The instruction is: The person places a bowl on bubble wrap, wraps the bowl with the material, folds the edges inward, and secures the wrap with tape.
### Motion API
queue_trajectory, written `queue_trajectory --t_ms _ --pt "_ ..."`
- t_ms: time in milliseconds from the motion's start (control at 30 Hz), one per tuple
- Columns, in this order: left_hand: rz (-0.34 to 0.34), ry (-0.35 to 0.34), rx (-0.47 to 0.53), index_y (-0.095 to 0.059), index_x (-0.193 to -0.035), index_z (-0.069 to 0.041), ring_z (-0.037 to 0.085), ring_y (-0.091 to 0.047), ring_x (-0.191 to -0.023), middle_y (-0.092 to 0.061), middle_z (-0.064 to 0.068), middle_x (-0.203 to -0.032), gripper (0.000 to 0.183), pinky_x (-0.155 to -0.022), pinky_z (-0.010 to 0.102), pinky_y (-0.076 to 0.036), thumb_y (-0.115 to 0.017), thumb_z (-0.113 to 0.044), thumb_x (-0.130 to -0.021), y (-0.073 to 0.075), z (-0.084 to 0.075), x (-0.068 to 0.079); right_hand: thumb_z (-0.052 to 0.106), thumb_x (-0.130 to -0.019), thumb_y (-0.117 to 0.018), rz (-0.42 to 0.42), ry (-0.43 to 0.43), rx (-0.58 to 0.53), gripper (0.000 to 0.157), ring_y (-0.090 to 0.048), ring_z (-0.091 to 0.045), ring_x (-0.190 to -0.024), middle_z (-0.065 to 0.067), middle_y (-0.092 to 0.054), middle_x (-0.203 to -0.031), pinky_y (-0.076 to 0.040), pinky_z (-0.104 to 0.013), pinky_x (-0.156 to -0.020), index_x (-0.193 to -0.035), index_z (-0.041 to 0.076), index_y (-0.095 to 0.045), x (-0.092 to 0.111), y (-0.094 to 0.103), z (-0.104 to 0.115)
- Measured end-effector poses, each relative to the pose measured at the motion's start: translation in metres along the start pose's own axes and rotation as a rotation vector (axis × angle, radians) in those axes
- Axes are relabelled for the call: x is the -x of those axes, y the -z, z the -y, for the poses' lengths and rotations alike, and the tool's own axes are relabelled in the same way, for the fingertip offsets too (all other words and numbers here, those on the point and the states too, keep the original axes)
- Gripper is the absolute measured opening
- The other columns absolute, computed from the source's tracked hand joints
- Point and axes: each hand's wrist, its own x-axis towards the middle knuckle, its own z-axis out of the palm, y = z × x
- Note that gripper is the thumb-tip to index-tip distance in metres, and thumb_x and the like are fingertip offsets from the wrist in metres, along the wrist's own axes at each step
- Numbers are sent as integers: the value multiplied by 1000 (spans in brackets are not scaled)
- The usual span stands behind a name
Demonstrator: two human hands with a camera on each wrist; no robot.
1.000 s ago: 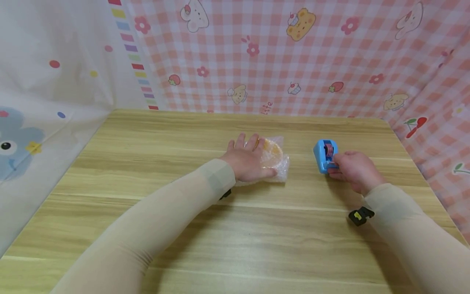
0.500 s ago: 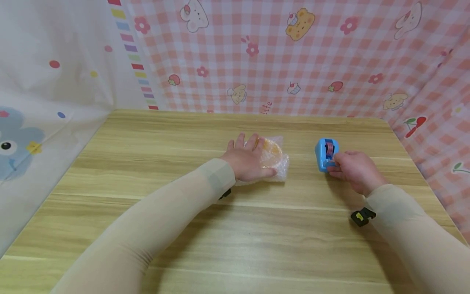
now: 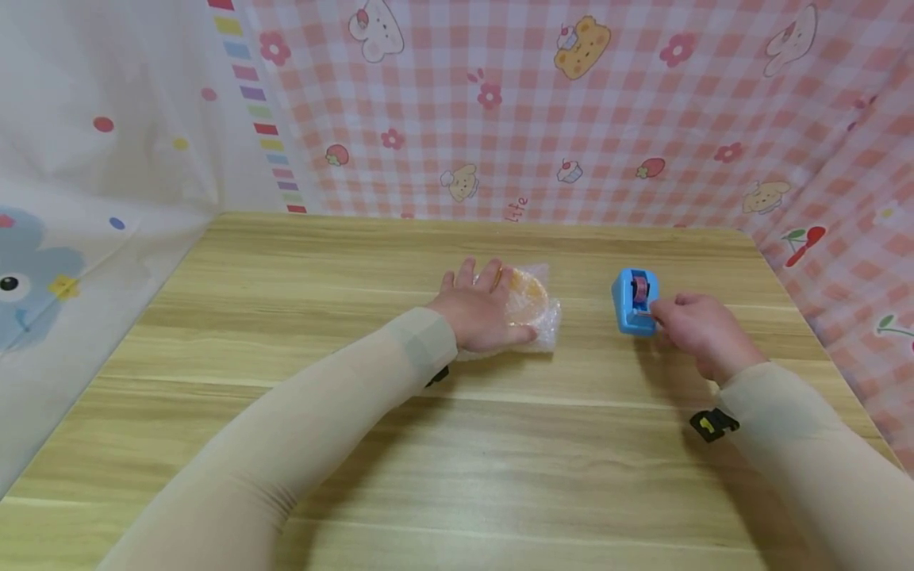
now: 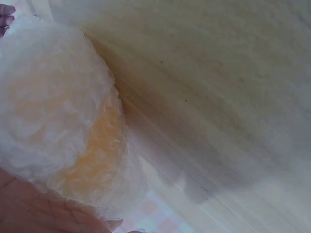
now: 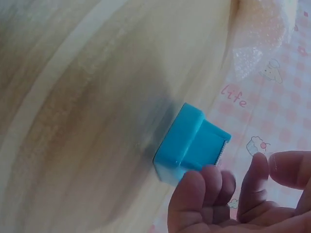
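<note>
In the head view my left hand (image 3: 474,316) lies with fingers spread on a bubble-wrapped bundle (image 3: 544,323). Something round and orange-yellow shows through the wrap; in the left wrist view the bundle (image 4: 48,97) lies against the palm. Further right stands a blue tape dispenser (image 3: 628,317) with a pinkish tape roll (image 3: 639,289). My right hand (image 3: 703,329) is at the dispenser's cutter end, thumb and forefinger pinched together at the tape's end. The right wrist view shows the toothed cutter (image 5: 222,153) close beside the curled fingers (image 5: 187,194); the tape itself hardly shows there.
Both things stand on a wood-grain table (image 3: 457,476). A pink checked cloth (image 3: 428,95) with cartoon prints hangs behind it, and a white printed cloth (image 3: 143,159) hangs at the left. Dark straps sit at both wrists, such as the right strap (image 3: 712,426).
My right hand has shifted slightly right, and its lower fingers have come away from the dispenser's front. The left hand and the wrapped bundle stay where they were.
</note>
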Motion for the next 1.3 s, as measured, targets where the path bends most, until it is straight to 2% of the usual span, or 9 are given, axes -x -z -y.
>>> queue_trajectory --t_ms 133,267,467,667,867,1100,1300 --pt "2 1 -1 3 -171 -15 43 8 -164 7 6 -180 112 -131 63 -6 -34 -88 -94 0 0 1 39 -112 -35 20 12 -12 49 -51 -30 -109 -16 -54 -114 -50 -36 -93 -114 -5 -54 -2 -2 -2" --pt "2 1 2 3 -171 -15 42 8 -164 7 6 -180 111 -131 63 -5 -33 -87 -94 0 0 1 35 -113 -34 51 25 -17 48 -53 -26 -101 -11 -58 -107 -53 -28 -85 -110 -7 -58 -4 -2 -4" --pt "3 3 10 4 -171 -16 42 9 -164 7 5 -180 111 -131 63 -5 -33 -87 -94 1 0 2 33 -114 -33 92 11 -57 49 -56 -22 -99 -9 -60 -107 -57 -26 -82 -117 -9 -57 -7 -2 -7" --pt "2 3 7 3 -171 -15 42 9 -164 7 5 -180 112 -131 63 -5 -33 -87 -94 1 0 2 33 -115 -33 120 -5 -75 44 -58 -18 -95 -7 -62 -105 -58 -27 -82 -112 -6 -54 -11 -3 -10" --pt "1 1 8 3 -171 -15 42 9 -164 7 5 -180 111 -131 63 -5 -33 -87 -94 0 0 1 31 -114 -36 109 7 -42 41 -61 -17 -92 -8 -64 -104 -59 -26 -80 -107 -5 -55 -11 -5 -9" --pt "-2 0 5 3 -171 -15 43 8 -164 7 6 -180 112 -131 63 -5 -33 -88 -94 0 0 1 30 -114 -39 105 6 -5 43 -61 -17 -91 -7 -65 -100 -58 -26 -79 -120 -9 -56 -14 -5 -12" --pt "-4 3 -1 3 -171 -15 43 8 -164 7 6 -180 112 -131 63 -6 -33 -88 -94 0 0 1 29 -113 -42 101 16 40 40 -61 -19 -91 -7 -66 -99 -57 -27 -79 -117 -8 -58 -17 -5 -12"
